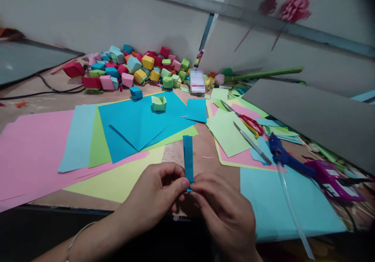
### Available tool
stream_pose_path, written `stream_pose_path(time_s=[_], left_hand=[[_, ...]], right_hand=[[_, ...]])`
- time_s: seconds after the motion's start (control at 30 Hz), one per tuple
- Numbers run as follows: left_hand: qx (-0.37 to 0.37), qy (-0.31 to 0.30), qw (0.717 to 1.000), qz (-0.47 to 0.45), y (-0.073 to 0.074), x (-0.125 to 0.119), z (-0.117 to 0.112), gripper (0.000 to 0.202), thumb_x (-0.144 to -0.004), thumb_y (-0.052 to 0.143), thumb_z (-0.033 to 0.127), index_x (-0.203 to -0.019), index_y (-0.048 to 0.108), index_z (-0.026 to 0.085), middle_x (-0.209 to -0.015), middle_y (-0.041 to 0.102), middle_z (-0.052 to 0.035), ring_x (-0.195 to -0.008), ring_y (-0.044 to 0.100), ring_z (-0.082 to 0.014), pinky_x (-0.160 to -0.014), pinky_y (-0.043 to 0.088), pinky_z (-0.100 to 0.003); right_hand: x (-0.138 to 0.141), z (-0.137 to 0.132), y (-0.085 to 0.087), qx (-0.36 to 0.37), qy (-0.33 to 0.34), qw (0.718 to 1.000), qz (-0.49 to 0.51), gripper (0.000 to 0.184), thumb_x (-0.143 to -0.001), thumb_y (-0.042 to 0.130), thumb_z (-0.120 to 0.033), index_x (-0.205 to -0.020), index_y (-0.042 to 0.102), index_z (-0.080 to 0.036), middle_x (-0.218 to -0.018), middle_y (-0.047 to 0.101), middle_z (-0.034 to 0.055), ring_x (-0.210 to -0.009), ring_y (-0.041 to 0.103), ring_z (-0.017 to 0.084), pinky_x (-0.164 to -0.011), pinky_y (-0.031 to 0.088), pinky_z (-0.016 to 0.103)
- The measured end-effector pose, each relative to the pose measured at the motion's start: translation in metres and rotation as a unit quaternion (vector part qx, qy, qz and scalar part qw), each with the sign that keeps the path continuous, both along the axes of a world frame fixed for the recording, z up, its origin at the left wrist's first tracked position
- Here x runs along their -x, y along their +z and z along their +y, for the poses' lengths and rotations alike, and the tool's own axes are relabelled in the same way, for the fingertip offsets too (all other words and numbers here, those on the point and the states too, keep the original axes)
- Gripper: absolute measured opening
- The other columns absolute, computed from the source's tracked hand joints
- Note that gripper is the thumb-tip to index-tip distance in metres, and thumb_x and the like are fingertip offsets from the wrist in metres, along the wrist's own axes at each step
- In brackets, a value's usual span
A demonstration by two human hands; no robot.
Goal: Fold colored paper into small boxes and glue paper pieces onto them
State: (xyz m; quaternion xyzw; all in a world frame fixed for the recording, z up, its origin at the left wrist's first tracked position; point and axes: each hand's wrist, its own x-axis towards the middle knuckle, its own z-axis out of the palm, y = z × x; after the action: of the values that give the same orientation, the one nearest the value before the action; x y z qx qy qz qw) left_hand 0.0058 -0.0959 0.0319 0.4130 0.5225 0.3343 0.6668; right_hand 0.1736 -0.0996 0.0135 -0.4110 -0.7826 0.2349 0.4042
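A narrow folded strip of blue paper stands nearly upright between my two hands, close to the table's front edge. My left hand pinches its lower end from the left, thumb against the paper. From the right, my right hand closes its fingertips on the same lower end. Large blue sheets lie just beyond my hands, with a small open light-green paper box on them. A small blue square of paper lies to the right of the box.
Several folded paper boxes are heaped along the wall. Pink sheets spread at left. On the right are red-handled scissors, a knife, a blue glue gun with its glue stick, and light-blue paper.
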Motion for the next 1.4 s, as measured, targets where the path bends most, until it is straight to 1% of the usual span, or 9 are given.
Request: stream_pose_path(time_s=[0.17,0.43,0.6,0.77,0.97,1.07,1.2,1.33,1.4], left_hand=[[-0.019,-0.014,1.0,0.018,0.003,-0.001,-0.003,0.015,-0.079,0.061,0.029,-0.071,0.059,0.017,-0.055,0.056,0.0046,-0.048,0.051,-0.009,-0.047,0.039,-0.02],[0.005,-0.018,1.0,-0.012,0.003,0.0,-0.004,0.013,-0.078,0.064,0.026,-0.072,0.063,0.015,-0.055,0.058,0.0039,-0.047,0.051,-0.0074,-0.048,0.039,-0.018],[0.008,-0.022,0.999,-0.04,0.003,0.002,-0.003,0.023,-0.083,0.061,0.033,-0.073,0.064,0.013,-0.059,0.06,0.0021,-0.049,0.053,-0.0068,-0.048,0.039,-0.017],[0.0,-0.018,0.999,-0.043,0.0,0.003,-0.006,0.011,-0.077,0.067,0.025,-0.079,0.065,0.014,-0.062,0.061,0.0032,-0.053,0.056,-0.0079,-0.052,0.042,-0.018],[0.012,-0.019,1.0,-0.007,-0.001,0.0,-0.006,0.015,-0.079,0.064,0.03,-0.078,0.062,0.015,-0.057,0.059,0.0029,-0.049,0.053,-0.0094,-0.049,0.04,-0.02],[-0.05,-0.017,0.997,0.06,0.0,0.0,-0.007,0.014,-0.081,0.061,0.029,-0.075,0.062,0.017,-0.057,0.058,0.0028,-0.052,0.051,-0.0108,-0.051,0.041,-0.022],[-0.134,-0.034,0.978,0.159,0.0,0.0,-0.01,0.015,-0.084,0.057,0.027,-0.074,0.063,0.019,-0.064,0.06,0.0015,-0.058,0.054,-0.0126,-0.055,0.041,-0.023],[-0.246,-0.053,0.938,0.239,-0.006,0.0,-0.012,0.015,-0.086,0.05,0.02,-0.073,0.059,0.019,-0.068,0.06,0.0007,-0.063,0.055,-0.0136,-0.059,0.041,-0.024],[-0.31,-0.062,0.911,0.267,-0.008,0.0,-0.014,0.015,-0.088,0.046,0.018,-0.075,0.055,0.019,-0.07,0.059,0.0001,-0.065,0.055,-0.0141,-0.059,0.04,-0.024]], right_hand=[[0.001,-0.006,-0.005,0.058,-0.039,0.996,0.057,0.011,-0.084,0.062,-0.013,-0.085,0.059,-0.024,-0.079,0.066,-0.0031,-0.073,0.064,0.011,-0.066,0.051,0.022],[0.002,-0.01,-0.005,0.178,-0.051,0.976,0.118,0.007,-0.084,0.064,-0.018,-0.08,0.059,-0.022,-0.073,0.066,-0.002,-0.065,0.066,0.012,-0.06,0.052,0.022],[0.003,-0.01,-0.006,0.185,-0.086,0.967,0.151,0.008,-0.081,0.066,-0.019,-0.083,0.059,-0.022,-0.073,0.063,-0.002,-0.066,0.064,0.012,-0.057,0.052,0.019],[0.006,-0.009,-0.004,0.217,-0.089,0.956,0.176,0.011,-0.079,0.067,-0.018,-0.084,0.058,-0.023,-0.074,0.062,-0.0031,-0.065,0.063,0.01,-0.057,0.052,0.018],[0.008,-0.009,-0.002,0.242,-0.076,0.941,0.225,0.014,-0.077,0.069,-0.017,-0.082,0.058,-0.022,-0.071,0.064,-0.0036,-0.061,0.064,0.01,-0.054,0.053,0.016],[0.009,-0.008,-0.003,0.244,-0.084,0.94,0.223,0.014,-0.075,0.07,-0.016,-0.081,0.058,-0.022,-0.071,0.064,-0.0033,-0.062,0.064,0.01,-0.054,0.052,0.015],[0.009,-0.008,-0.005,0.265,-0.081,0.936,0.217,0.013,-0.076,0.069,-0.017,-0.081,0.058,-0.022,-0.072,0.064,-0.0031,-0.063,0.062,0.01,-0.055,0.051,0.016],[0.009,-0.009,-0.007,0.255,-0.081,0.944,0.192,0.013,-0.076,0.067,-0.013,-0.081,0.06,-0.022,-0.074,0.064,-0.0036,-0.067,0.061,0.009,-0.06,0.05,0.016],[0.008,-0.008,-0.007,0.279,-0.087,0.933,0.208,0.018,-0.074,0.069,-0.013,-0.086,0.06,-0.023,-0.073,0.063,-0.0045,-0.067,0.06,0.009,-0.06,0.049,0.016]])
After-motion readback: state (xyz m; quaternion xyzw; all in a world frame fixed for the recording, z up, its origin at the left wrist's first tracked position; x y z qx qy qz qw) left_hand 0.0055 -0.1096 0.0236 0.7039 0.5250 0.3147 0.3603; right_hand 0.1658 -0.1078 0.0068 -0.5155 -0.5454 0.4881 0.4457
